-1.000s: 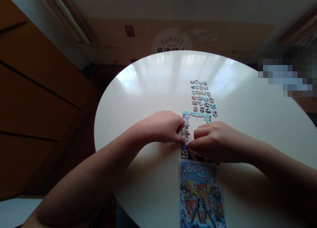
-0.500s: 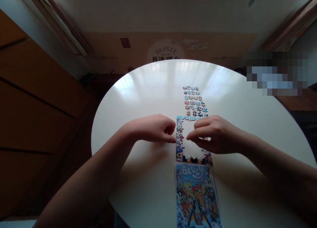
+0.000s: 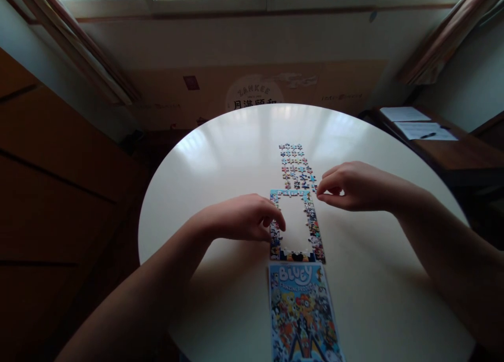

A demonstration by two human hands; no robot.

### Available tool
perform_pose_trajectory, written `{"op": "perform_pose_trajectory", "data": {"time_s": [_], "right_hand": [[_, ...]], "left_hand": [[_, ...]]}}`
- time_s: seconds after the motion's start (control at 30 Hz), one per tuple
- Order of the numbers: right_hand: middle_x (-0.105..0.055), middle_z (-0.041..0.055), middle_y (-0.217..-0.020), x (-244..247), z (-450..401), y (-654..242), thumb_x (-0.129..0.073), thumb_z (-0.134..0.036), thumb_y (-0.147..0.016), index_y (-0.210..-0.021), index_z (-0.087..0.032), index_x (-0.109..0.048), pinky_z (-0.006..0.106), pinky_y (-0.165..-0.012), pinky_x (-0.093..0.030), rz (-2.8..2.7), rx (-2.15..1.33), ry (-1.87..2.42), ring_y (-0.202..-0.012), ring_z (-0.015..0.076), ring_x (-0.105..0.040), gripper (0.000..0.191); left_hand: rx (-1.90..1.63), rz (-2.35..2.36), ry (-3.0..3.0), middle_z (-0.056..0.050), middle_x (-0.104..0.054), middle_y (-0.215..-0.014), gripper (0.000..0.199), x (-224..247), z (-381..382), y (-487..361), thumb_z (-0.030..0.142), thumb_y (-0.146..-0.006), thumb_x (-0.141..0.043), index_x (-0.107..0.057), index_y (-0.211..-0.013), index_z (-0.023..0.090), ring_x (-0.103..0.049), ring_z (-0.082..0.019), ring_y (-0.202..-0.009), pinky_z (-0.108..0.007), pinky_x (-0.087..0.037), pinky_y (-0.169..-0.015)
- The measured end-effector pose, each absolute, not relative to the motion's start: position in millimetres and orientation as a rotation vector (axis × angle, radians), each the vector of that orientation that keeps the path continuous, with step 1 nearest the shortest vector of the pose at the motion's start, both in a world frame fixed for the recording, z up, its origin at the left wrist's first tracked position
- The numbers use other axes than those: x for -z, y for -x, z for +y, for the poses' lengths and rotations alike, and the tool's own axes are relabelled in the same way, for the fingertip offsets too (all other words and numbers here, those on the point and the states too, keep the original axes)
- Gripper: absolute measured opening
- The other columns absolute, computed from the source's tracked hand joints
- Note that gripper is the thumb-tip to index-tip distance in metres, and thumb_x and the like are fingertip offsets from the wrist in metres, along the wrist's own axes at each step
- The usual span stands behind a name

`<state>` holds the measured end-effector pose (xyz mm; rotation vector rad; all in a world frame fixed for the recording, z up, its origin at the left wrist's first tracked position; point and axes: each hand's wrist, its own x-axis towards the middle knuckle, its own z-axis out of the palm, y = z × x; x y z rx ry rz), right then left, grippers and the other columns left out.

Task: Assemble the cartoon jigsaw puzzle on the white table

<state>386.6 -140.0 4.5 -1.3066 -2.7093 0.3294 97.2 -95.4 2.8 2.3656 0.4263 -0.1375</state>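
A rectangular puzzle border (image 3: 315,231) lies on the round white table (image 3: 232,162), its middle bare. My left hand (image 3: 250,217) rests over the border's left side, thumb and index finger apart, with nothing seen between them. Beyond the border, several loose puzzle pieces (image 3: 293,161) lie in rows. My right hand (image 3: 346,186) is just right of the nearest rows, thumb and fingertips together; whatever they may hold is too small to make out. Nearer to me, a colourful picture sheet marked "BLUEY" (image 3: 303,309) touches or nearly touches the border's bottom edge.
On the right, a brown side table (image 3: 464,152) holds papers (image 3: 427,130) and a pen. A printed cardboard panel (image 3: 157,89) stands behind the white table, below the window. An orange-brown cabinet (image 3: 51,194) is at the left.
My right hand has moved from inside the border up and right to the loose pieces. My left hand has come over the border's left side. The view has tilted up, showing the window.
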Motion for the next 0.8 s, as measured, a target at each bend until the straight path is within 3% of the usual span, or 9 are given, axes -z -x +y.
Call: {"op": "perform_pose_trajectory", "data": {"time_s": [0.27,0.5,0.8], "right_hand": [[-0.063,0.0024,-0.062,7,-136,-381,-0.053,-0.04,-0.094,-0.066,-0.018,-0.066,0.027,-0.055,-0.031,-2.733,-0.57,1.543,-0.053,0.0109,-0.049,0.038],[-0.065,0.0024,-0.065,15,-132,-378,-0.05,-0.049,-0.095,-0.069,-0.018,-0.067,0.027,-0.054,-0.032,-2.714,-0.657,1.589,-0.054,0.0116,-0.049,0.044],[-0.057,0.0002,-0.059,15,-129,-375,-0.054,-0.049,-0.092,-0.064,-0.018,-0.063,0.028,-0.051,-0.027,-2.669,-0.632,1.544,-0.051,0.0104,-0.042,0.043]], "left_hand": [[0.138,0.431,-2.338,-0.001,-0.064,-0.078,0.007,5,-93,-96,0.023,-0.08,-0.068,-0.07,-0.085,0.018,-0.055,-0.012,-0.069,-0.025,-0.04,-0.063],[0.01,0.87,-2.477,-0.002,-0.059,-0.074,0.03,13,-81,-96,0.044,-0.086,-0.062,-0.055,-0.073,0.018,-0.046,-0.012,-0.063,-0.028,-0.032,-0.057],[0.074,1.018,-2.49,-0.002,-0.059,-0.072,0.04,22,-75,-96,0.055,-0.083,-0.062,-0.051,-0.069,0.019,-0.045,-0.013,-0.061,-0.029,-0.028,-0.054]]}}
